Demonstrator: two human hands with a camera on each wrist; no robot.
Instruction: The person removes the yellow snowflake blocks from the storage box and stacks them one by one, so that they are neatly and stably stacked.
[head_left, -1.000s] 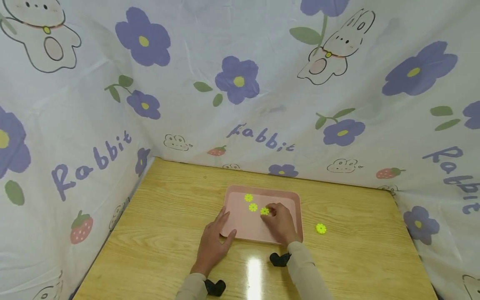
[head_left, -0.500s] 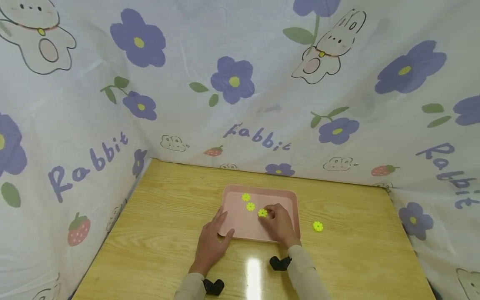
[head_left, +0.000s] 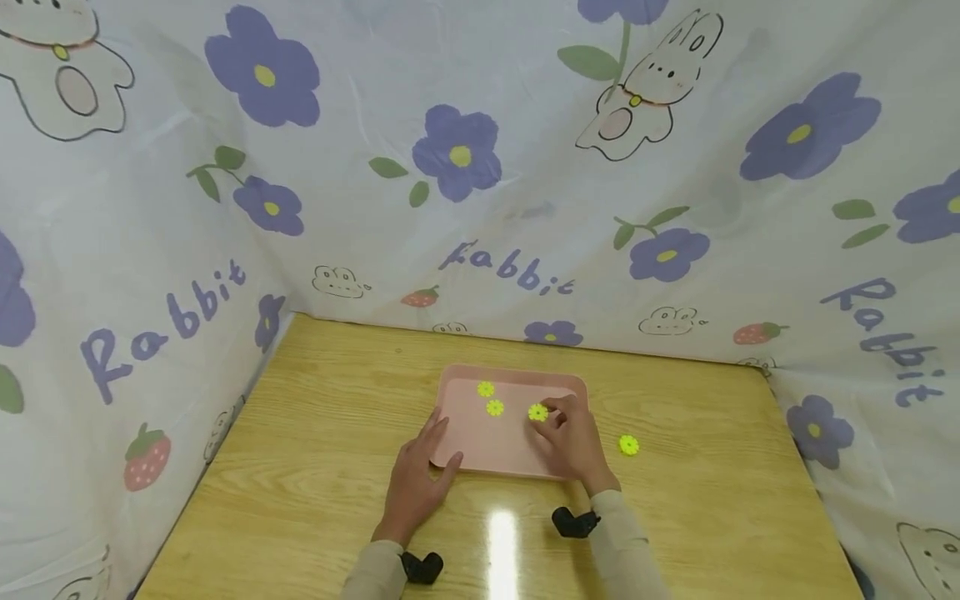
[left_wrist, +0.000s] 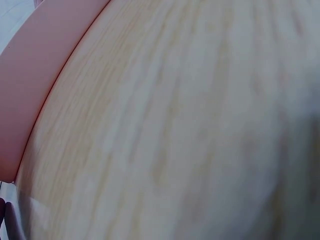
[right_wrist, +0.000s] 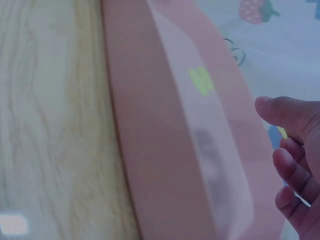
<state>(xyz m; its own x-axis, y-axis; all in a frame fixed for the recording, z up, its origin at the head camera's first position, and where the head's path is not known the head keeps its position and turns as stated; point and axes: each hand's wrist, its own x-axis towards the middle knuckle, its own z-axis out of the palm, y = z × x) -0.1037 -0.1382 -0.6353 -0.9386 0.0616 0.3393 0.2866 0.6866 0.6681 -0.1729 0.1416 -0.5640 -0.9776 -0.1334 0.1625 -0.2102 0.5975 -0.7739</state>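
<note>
In the head view a pink tray [head_left: 480,437] lies on the table. My left hand [head_left: 415,479] rests at its left front corner, fingers extended along the rim and thumb spread. Between thumb and fingertips, my right hand [head_left: 573,437] pinches a yellow flower-shaped plastic disc [head_left: 537,412] over the right part of the tray. Two similar yellow discs, a back one [head_left: 486,389] and a nearer one [head_left: 495,407], lie inside the tray. The right wrist view shows just a sliver of the held disc [right_wrist: 282,132], the fingers hiding most of it.
Another yellow disc [head_left: 628,445] lies on the wooden table [head_left: 697,500] to the right of the tray. A printed cloth [head_left: 480,217] with flowers and rabbits encloses the table at the back and both sides. Dark devices sit at both wrists.
My right hand has shifted to the right over the tray, carrying the pinched disc away from the two lying ones. The left hand stays at the rim. The head view has shifted slightly.
</note>
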